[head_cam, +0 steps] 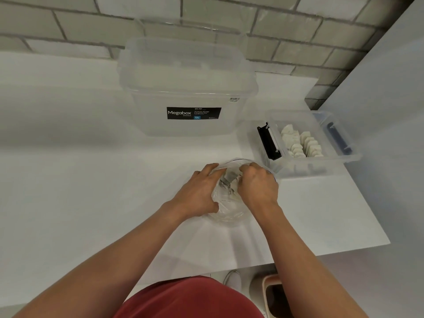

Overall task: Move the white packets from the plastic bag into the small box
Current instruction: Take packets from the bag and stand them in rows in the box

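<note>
**Bag.** One clear plastic bag [229, 213] lies on the white table [68, 157], at the near middle of the view. Its long axis runs 12 to 6, with the mouth toward 12.

**Packets in bag.** White packets [232, 196] show through the film. Their number cannot be told.

**Hands.**
- The left hand [197, 191] grips the bag's 9 o'clock side. Its fingers are curled over the film near the mouth and the thumb is pressed lower down.
- The right hand [257, 187] is at the 3 o'clock side of the mouth, with its fingers bent down into the opening. The fingertips are hidden, so I cannot tell whether they are clamped on a packet, on the film, or on nothing.

**Box.**
- One small clear box [321, 173] stands open at 2 o'clock from the bag, just beside it. Its long axis runs about 11 to 5.
- It holds two rows of white packets standing on edge along that axis. The exact count is unclear.
- There are two latches: a black latch [268, 141] on the 9 o'clock side and a blue latch [339, 138] on the 3 o'clock side.

**Surroundings.**
- One big clear box [188, 88], labelled "Megabox", stands at 12 o'clock from the bag, well apart from it and against the tiled wall [298, 31].
- One bin [270, 292] stands on the floor at 5 o'clock, beyond the table edge.
</note>
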`<state>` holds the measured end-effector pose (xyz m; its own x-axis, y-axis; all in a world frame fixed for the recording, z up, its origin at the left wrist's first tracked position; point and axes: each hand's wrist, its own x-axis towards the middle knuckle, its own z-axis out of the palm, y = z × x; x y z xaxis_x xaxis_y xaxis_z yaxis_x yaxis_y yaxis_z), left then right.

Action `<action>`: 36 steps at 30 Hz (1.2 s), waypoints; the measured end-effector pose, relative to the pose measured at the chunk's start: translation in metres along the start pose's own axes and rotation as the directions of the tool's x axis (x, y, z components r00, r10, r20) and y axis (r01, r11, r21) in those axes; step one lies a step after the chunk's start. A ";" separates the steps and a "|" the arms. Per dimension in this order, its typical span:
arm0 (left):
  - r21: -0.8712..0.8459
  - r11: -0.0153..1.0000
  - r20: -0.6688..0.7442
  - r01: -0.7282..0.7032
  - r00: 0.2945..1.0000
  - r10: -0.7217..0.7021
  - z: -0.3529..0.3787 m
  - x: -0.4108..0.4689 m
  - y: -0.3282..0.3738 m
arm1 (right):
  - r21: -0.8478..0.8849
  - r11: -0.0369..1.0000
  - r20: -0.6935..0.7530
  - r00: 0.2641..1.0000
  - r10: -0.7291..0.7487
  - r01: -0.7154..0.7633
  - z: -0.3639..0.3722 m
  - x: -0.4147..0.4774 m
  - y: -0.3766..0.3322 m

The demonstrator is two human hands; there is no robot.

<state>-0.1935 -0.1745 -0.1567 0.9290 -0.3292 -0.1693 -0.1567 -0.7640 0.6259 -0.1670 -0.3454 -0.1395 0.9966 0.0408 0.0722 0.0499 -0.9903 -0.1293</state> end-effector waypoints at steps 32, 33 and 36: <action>-0.285 0.958 -0.090 0.015 0.995 -0.042 -0.009 0.010 0.001 | 0.904 0.128 0.392 0.910 0.134 -0.408 -0.017 -0.027 0.011; -0.277 0.961 -0.092 0.007 0.995 -0.034 -0.010 0.010 0.002 | 0.897 0.186 0.383 0.915 0.123 -0.400 -0.017 -0.026 0.012; -0.287 0.958 -0.101 0.023 0.993 -0.054 -0.011 0.010 0.003 | 0.873 0.337 0.339 0.936 0.099 -0.352 -0.018 -0.025 0.013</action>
<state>-0.1815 -0.1741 -0.1481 0.9652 -0.2298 -0.1250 -0.0327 -0.5801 0.8139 -0.1928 -0.3618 -0.1251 0.9598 -0.0153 -0.2803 -0.2760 -0.2321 -0.9327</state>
